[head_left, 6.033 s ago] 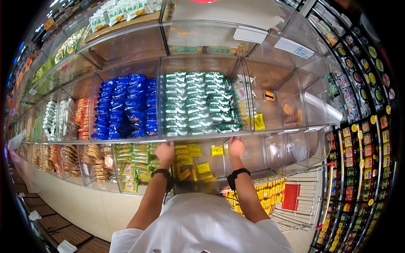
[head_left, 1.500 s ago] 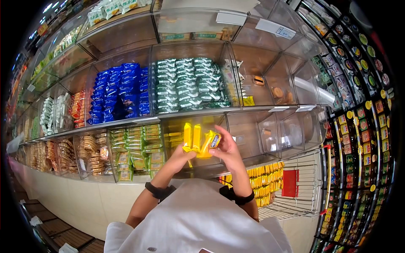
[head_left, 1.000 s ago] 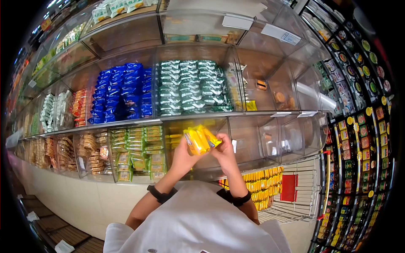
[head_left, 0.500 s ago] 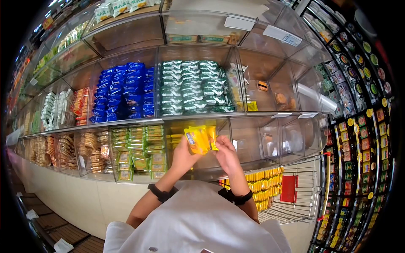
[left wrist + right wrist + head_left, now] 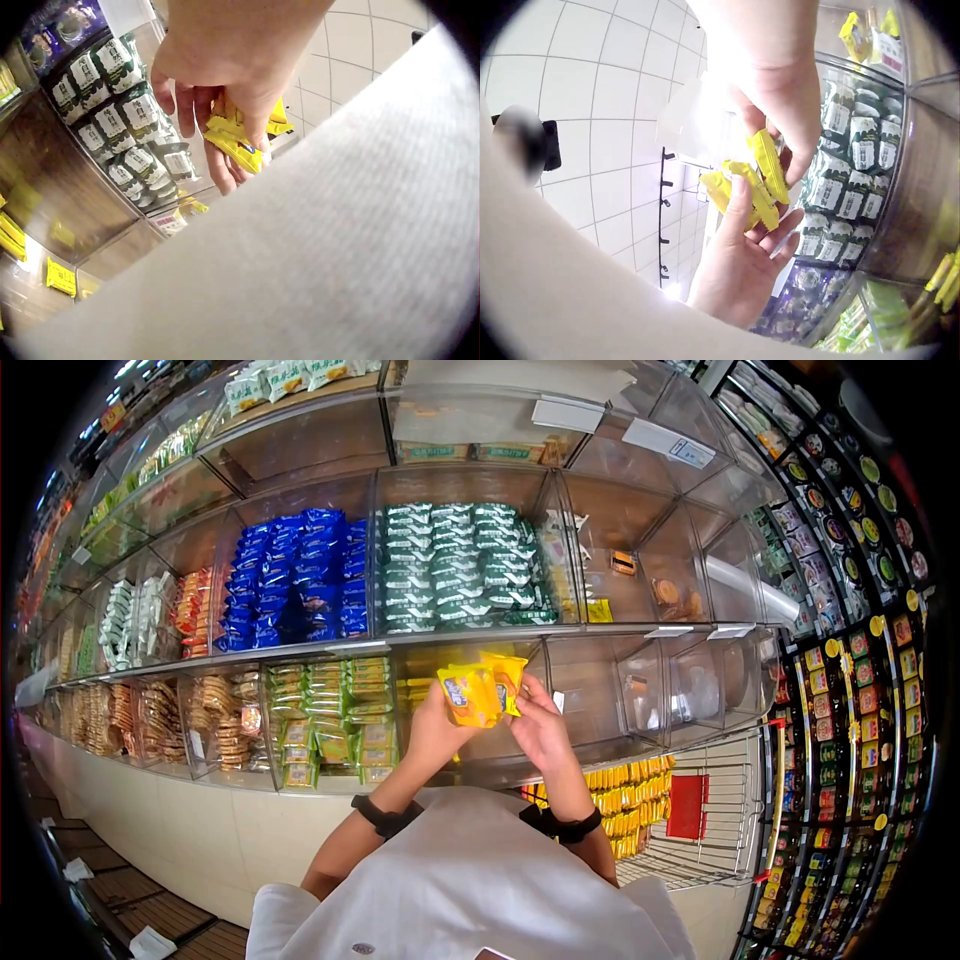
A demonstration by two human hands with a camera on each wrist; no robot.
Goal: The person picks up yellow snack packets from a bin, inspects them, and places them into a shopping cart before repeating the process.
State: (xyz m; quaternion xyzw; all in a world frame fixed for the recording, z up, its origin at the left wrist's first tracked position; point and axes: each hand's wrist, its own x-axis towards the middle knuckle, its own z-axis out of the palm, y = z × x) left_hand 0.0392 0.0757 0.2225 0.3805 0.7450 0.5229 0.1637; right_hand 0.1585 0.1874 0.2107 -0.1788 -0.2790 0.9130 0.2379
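Note:
Yellow snack packets are fanned in my left hand, its thumb laid over them in the right wrist view. My right hand pinches another yellow packet right beside that bunch. Printed faces point up toward the head camera. Both hands are raised close together over a clear-walled lower bin, where more yellow packets lie at the left side. In the left wrist view the left hand covers part of the bunch, and the right hand's fingers show beneath it.
Blue packets and green-white packets fill bins above. Green snack packs lie in the bin to the left. A metal shopping cart holding rows of yellow packets stands at the right, before a tall shelf.
Six seconds ago both hands were apart at the bin's front edge; now they hold packets together. Over the last second the left bunch has turned face up and the right packet has risen beside it.

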